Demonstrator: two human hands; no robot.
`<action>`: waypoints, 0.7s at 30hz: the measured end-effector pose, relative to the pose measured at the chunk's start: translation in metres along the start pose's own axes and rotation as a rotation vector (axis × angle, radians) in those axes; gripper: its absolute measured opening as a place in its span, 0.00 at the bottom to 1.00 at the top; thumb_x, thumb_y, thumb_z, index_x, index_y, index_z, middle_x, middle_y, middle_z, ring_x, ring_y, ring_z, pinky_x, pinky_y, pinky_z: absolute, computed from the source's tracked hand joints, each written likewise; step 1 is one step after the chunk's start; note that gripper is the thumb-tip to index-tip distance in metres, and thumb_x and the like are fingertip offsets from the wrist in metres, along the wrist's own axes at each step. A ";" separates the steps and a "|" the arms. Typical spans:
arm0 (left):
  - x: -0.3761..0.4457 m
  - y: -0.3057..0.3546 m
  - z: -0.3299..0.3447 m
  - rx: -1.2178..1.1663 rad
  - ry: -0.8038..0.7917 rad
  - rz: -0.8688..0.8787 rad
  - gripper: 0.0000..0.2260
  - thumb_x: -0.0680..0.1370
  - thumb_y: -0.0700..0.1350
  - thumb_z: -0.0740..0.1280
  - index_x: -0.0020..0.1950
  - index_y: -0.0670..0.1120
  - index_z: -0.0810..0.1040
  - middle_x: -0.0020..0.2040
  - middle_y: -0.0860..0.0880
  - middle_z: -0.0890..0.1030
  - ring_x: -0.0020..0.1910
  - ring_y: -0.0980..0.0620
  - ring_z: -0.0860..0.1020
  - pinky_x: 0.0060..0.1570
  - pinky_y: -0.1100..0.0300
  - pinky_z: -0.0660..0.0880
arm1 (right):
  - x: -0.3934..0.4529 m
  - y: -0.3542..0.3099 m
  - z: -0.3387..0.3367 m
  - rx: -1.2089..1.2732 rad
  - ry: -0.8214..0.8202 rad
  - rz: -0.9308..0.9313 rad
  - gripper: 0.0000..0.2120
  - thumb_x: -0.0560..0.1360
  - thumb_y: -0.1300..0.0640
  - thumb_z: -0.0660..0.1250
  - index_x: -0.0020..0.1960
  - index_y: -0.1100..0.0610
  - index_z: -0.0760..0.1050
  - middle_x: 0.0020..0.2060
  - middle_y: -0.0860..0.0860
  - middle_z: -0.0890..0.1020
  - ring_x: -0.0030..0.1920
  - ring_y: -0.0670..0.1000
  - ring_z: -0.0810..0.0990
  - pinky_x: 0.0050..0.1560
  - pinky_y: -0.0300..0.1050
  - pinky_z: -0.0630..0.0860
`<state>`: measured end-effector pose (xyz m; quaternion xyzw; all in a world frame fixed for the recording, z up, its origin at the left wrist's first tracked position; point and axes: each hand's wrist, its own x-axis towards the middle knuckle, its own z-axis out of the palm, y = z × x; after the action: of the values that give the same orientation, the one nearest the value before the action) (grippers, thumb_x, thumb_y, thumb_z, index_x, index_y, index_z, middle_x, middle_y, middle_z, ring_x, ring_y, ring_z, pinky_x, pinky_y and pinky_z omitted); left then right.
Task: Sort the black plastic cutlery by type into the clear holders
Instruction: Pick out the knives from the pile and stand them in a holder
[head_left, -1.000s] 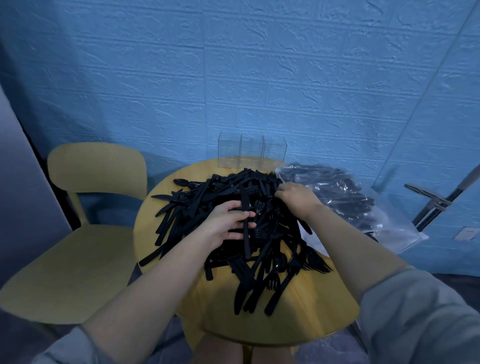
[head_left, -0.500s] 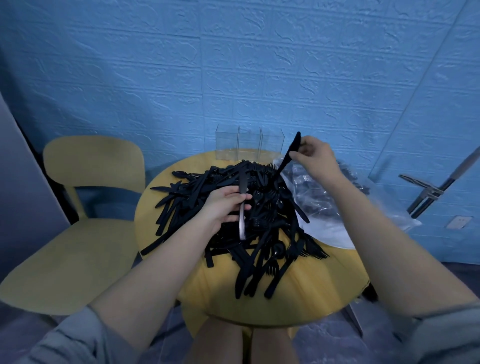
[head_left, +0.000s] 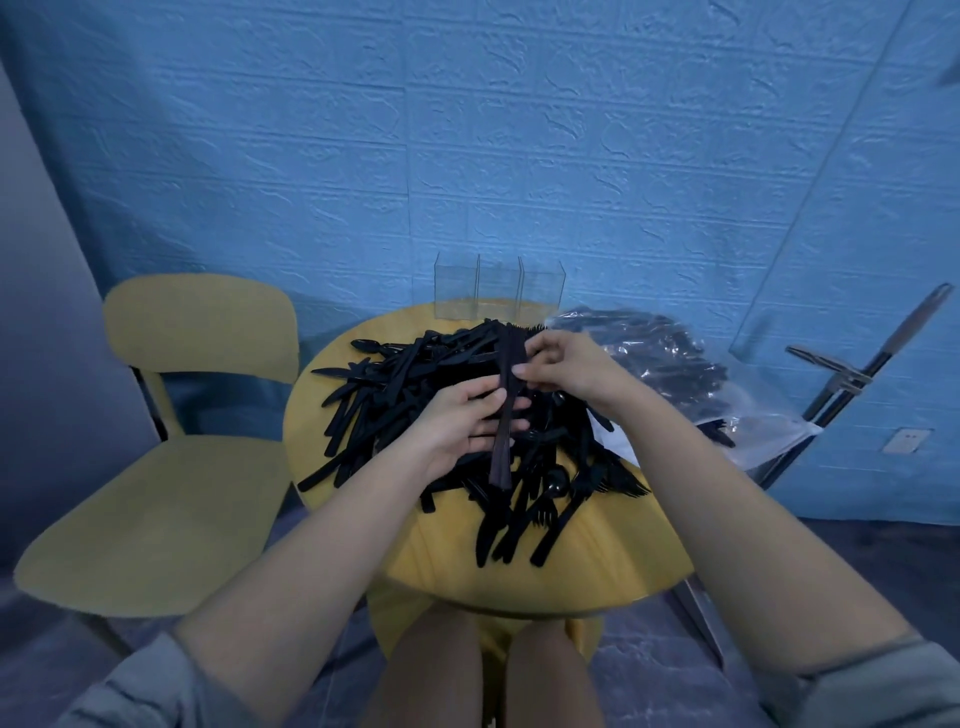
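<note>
Cutlery pile (head_left: 415, 395) is seen black throughout. Holders (head_left: 498, 286) are clear. Table (head_left: 597, 566) and chair (head_left: 171, 499) are coloured mustard yellow. Wall (head_left: 467, 130) is patterned in blue embossed brick. Sleeves (head_left: 150, 691) are grey.

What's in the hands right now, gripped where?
Both hands hold one small stack of black cutlery: left hand around mid-handle, right hand pinching higher up.

cutlery pile (head_left: 415, 395): black, heaped, jumbled on table | held pieces (head_left: 503, 415): bundled, lengthwise above heap | clear holders (head_left: 498, 286): upright, behind heap, three compartments
</note>
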<state>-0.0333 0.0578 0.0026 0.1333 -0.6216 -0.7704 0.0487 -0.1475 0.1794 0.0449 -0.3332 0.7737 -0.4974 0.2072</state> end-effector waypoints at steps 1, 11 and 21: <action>-0.003 -0.001 0.000 -0.002 -0.007 0.002 0.11 0.82 0.40 0.59 0.60 0.51 0.75 0.49 0.50 0.84 0.44 0.53 0.83 0.40 0.60 0.79 | -0.002 -0.001 0.003 -0.021 0.020 -0.007 0.07 0.73 0.65 0.70 0.44 0.55 0.74 0.34 0.52 0.79 0.34 0.47 0.78 0.41 0.39 0.75; -0.021 -0.009 -0.001 0.025 0.009 -0.026 0.16 0.80 0.38 0.61 0.67 0.47 0.73 0.47 0.51 0.82 0.42 0.55 0.81 0.39 0.59 0.80 | -0.025 0.002 0.009 -0.168 0.130 -0.042 0.10 0.73 0.58 0.71 0.52 0.60 0.77 0.36 0.53 0.80 0.33 0.45 0.77 0.34 0.30 0.72; -0.028 -0.025 0.007 -0.055 0.110 -0.073 0.14 0.80 0.36 0.62 0.65 0.43 0.74 0.48 0.49 0.81 0.42 0.52 0.81 0.42 0.56 0.80 | -0.074 0.044 -0.023 -0.613 0.020 0.378 0.12 0.76 0.55 0.69 0.41 0.63 0.79 0.35 0.57 0.84 0.33 0.53 0.82 0.31 0.38 0.76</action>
<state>-0.0055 0.0764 -0.0165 0.1967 -0.5914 -0.7799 0.0583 -0.1245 0.2597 0.0134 -0.2258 0.9369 -0.1983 0.1786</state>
